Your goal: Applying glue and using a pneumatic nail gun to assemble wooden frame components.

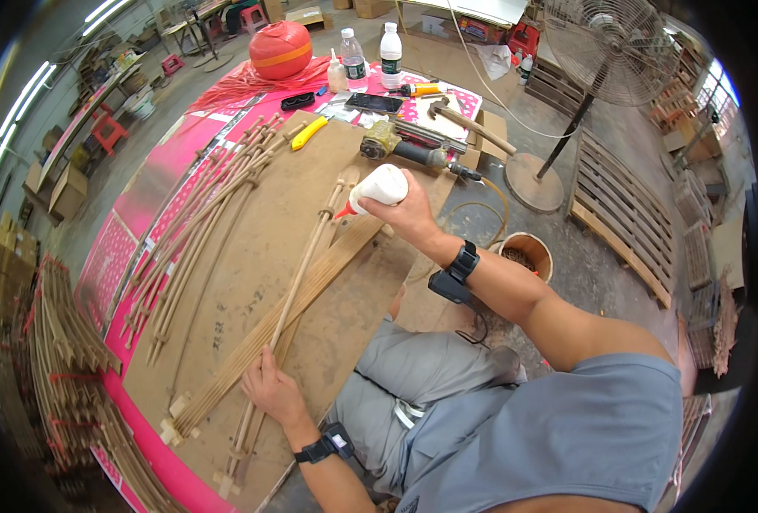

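My right hand (411, 212) is closed around a white squeeze bottle (382, 185), tipped so its red nozzle (345, 210) points down and left. That nozzle comes close to the upper end of a thin wooden rod (300, 278); whether it touches cannot be told. Lower down, my left hand (269, 386) has its fingers closed on the same rod. Beneath the rod, slanting across the brown board (233, 282), lie several flat wooden strips (280, 321). Left of them rests a loose bundle of long wooden rods (203, 218) with knobbed ends.
Past the bottle lie an air nail gun (409, 152), a hammer (473, 126), a phone (374, 103) and a yellow-handled knife (309, 133). Water bottles (391, 56) and a red ball of twine (280, 51) stand behind. A fan (605, 51) and bucket (526, 253) are to the right.
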The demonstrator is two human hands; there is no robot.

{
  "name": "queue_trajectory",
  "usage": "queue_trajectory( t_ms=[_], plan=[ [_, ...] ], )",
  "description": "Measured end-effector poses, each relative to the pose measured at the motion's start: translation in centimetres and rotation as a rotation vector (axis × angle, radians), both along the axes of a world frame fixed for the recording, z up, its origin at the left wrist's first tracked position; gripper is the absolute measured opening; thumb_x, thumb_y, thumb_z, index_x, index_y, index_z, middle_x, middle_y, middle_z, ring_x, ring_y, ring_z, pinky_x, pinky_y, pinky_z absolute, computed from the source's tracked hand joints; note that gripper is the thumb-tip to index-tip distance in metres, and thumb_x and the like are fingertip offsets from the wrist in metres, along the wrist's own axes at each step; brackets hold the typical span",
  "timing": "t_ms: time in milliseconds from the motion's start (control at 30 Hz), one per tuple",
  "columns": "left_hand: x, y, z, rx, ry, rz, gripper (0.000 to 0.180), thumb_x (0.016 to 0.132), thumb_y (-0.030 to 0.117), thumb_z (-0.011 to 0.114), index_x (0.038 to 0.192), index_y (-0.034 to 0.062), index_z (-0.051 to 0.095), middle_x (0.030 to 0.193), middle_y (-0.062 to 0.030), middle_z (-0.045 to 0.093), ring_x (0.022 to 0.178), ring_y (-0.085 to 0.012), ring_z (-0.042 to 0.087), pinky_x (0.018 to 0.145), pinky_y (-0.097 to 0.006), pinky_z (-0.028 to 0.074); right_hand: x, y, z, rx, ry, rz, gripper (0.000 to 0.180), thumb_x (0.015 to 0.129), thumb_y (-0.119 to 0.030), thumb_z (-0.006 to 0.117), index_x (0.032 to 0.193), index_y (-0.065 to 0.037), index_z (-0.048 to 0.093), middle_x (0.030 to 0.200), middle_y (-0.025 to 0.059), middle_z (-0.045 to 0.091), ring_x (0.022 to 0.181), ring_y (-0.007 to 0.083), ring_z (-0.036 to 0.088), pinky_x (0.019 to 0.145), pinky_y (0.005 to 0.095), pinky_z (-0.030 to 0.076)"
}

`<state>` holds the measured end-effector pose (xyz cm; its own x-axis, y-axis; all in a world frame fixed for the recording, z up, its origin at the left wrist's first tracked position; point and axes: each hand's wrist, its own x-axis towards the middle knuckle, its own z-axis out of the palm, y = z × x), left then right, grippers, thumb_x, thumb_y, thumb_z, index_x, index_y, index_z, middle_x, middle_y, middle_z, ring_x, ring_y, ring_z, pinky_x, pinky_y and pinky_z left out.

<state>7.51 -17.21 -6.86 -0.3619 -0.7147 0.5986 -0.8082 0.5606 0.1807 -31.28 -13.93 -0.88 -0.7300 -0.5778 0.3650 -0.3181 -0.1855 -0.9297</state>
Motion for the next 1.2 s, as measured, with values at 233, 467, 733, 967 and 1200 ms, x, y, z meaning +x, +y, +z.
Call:
queue_trajectory(
  t_ms=[233,467,733,967,1200],
  plan=[
    [-0.2,-0.1,0.0,-0.011,0.033,-0.024,0.029,0.095,0.006,0.067,0.122,0.0141,0.074,0.100,-0.0098,0.066,0.095,-0.0345,0.061,0.084,-0.048,0.047,-0.2,-0.5,-0.6,0.042,0.082,-0.040,0.055,0.077,-0.032,0.094,0.114,-0.004,0.063,0.106,0.0094,0.074,0.099,0.0177,0.072,0.087,0.0358,0.057],
    [-0.1,-0.3,-0.2,-0.034,0.027,0.000,0.029,0.095,0.008,0.067,0.122,0.0131,0.075,0.099,-0.0076,0.066,0.094,-0.0309,0.061,0.084,-0.046,0.046,-0.1,-1.4,-0.8,0.059,0.077,-0.070,0.057,0.075,-0.034,0.095,0.111,-0.004,0.063,0.106,0.0112,0.075,0.098,0.0208,0.073,0.085,0.0371,0.057],
    [-0.2,0.0,-0.1,-0.016,0.032,0.005,0.028,0.095,0.007,0.067,0.120,0.0146,0.075,0.099,-0.0090,0.066,0.092,-0.0333,0.061,0.083,-0.047,0.047,-0.6,-2.2,-2.3,-0.003,0.023,-0.069,0.056,0.076,-0.034,0.095,0.111,-0.004,0.064,0.107,0.0101,0.075,0.099,0.0203,0.072,0.086,0.0365,0.057],
    [-0.3,0.0,0.0,-0.036,0.039,0.000,0.028,0.095,0.006,0.067,0.120,0.0146,0.075,0.099,-0.0086,0.066,0.092,-0.0326,0.060,0.083,-0.046,0.047,-0.4,-2.2,-1.7,0.036,0.037,-0.076,0.057,0.076,-0.035,0.095,0.113,-0.004,0.063,0.106,0.0095,0.075,0.099,0.0197,0.072,0.086,0.0362,0.057],
    [-0.4,-0.1,0.2,-0.038,0.044,-0.006,0.028,0.095,0.005,0.067,0.120,0.0140,0.075,0.099,-0.0086,0.065,0.093,-0.0327,0.061,0.084,-0.047,0.048,-0.3,-2.3,-1.4,0.046,0.009,-0.075,0.058,0.076,-0.035,0.095,0.114,-0.005,0.063,0.107,0.0093,0.075,0.100,0.0192,0.072,0.086,0.0359,0.057]
  ],
)
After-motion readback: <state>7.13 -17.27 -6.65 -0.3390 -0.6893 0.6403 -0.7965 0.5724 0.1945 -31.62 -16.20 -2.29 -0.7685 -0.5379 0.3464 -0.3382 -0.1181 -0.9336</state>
